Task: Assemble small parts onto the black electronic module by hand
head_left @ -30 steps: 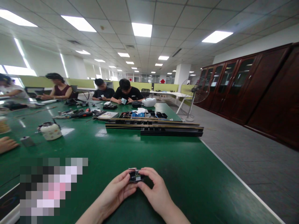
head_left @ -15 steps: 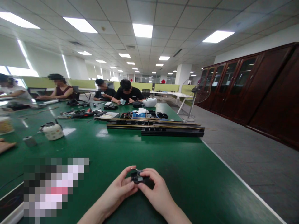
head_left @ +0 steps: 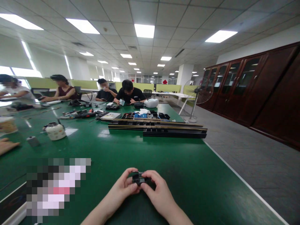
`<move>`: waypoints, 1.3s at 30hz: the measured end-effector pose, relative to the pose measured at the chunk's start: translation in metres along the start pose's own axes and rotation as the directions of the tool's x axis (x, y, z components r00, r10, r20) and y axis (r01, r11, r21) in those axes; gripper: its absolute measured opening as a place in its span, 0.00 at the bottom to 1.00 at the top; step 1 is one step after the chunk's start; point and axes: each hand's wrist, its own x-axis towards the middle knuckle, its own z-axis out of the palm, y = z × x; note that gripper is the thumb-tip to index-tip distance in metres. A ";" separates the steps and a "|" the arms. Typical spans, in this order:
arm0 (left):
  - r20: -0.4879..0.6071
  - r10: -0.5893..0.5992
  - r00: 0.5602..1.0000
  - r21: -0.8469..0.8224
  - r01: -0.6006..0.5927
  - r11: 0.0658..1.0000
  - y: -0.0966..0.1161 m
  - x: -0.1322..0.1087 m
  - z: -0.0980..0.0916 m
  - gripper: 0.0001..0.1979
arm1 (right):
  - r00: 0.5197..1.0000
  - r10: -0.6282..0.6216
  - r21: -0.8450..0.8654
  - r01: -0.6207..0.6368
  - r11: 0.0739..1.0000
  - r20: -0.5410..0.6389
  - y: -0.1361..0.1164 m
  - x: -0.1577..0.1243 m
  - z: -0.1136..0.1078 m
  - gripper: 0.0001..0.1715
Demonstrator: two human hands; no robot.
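Low in the view, just above the green table (head_left: pixel 178 168), my left hand (head_left: pixel 122 190) and my right hand (head_left: pixel 157 192) meet around a small black part with a metal clip (head_left: pixel 138 178). Both hands pinch it between thumb and fingertips, the left from the left side, the right from the right. Most of the part is hidden behind my fingers.
Long black rails (head_left: pixel 164 129) lie across the table beyond my hands. A white pot (head_left: pixel 55 131) and a small grey block (head_left: pixel 32 141) stand at the left, near another person's hand (head_left: pixel 7 145). Several people sit at the far end. Wooden cabinets (head_left: pixel 257 84) line the right wall.
My hands have stayed together on the small part, with only slight shifts of the fingers; the view has drifted a little.
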 end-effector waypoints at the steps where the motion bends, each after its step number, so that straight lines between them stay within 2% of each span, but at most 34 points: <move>1: -0.007 0.000 1.000 0.005 0.000 1.000 0.000 0.000 0.000 0.22 | 1.000 0.000 -0.001 0.000 1.000 0.001 0.000 0.000 0.000 0.11; 11: -0.028 -0.002 1.000 0.013 0.002 1.000 0.004 -0.003 0.005 0.23 | 0.999 0.047 -0.040 -0.047 0.998 0.005 0.004 -0.002 0.000 0.09; 18: -0.075 -0.038 0.996 0.000 0.038 0.999 0.001 0.001 0.001 0.23 | 0.985 0.042 -0.024 -0.047 0.999 -0.169 0.013 0.002 -0.002 0.10; 24: -0.092 -0.040 0.995 0.010 0.041 0.999 0.001 0.001 0.001 0.23 | 0.933 0.149 -0.053 -0.175 0.983 -0.329 0.022 0.006 -0.010 0.14; 29: -0.097 -0.034 0.995 0.005 0.035 0.999 0.001 0.000 0.000 0.22 | 0.883 0.156 -0.032 -0.189 0.981 -0.443 0.029 0.009 -0.014 0.17; 34: -0.087 -0.030 0.996 -0.003 0.030 1.000 0.002 0.000 0.001 0.23 | 0.805 0.172 -0.019 -0.222 0.975 -0.567 0.030 0.009 -0.019 0.20; 39: -0.095 -0.036 0.995 -0.007 0.035 0.999 0.001 0.001 0.001 0.25 | 0.761 0.184 -0.027 -0.256 0.966 -0.623 0.025 0.008 -0.024 0.20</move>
